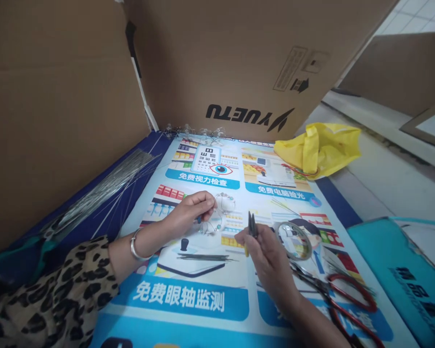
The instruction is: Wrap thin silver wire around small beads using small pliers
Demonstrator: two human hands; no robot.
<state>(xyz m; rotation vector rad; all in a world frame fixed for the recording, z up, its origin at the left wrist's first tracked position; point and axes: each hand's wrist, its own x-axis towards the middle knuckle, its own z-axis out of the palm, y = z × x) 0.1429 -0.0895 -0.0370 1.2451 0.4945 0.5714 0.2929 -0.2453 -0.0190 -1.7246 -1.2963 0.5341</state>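
Observation:
My left hand (190,212), with a silver bangle on its wrist, pinches a thin wire piece with small beads (218,226). The beaded wire bends in loops to the right of my fingertips, over the printed poster. In my right hand (268,258) is a pair of pliers (253,225), its dark jaws pointing up and away. The plier handles are mostly covered by my fingers. Between and below the hands lies a small bunch of dark wires (203,257). Just right of my right hand, a round clear dish (295,240) contains small items too blurred to name.
Red-handled scissors (352,293) lie at lower right. A long wire bundle (105,188) and a teal-handled tool (39,249) are at left. Wire pieces (199,134) lie by the cardboard wall (203,63). A yellow bag (322,147) and teal bag (395,275) are right.

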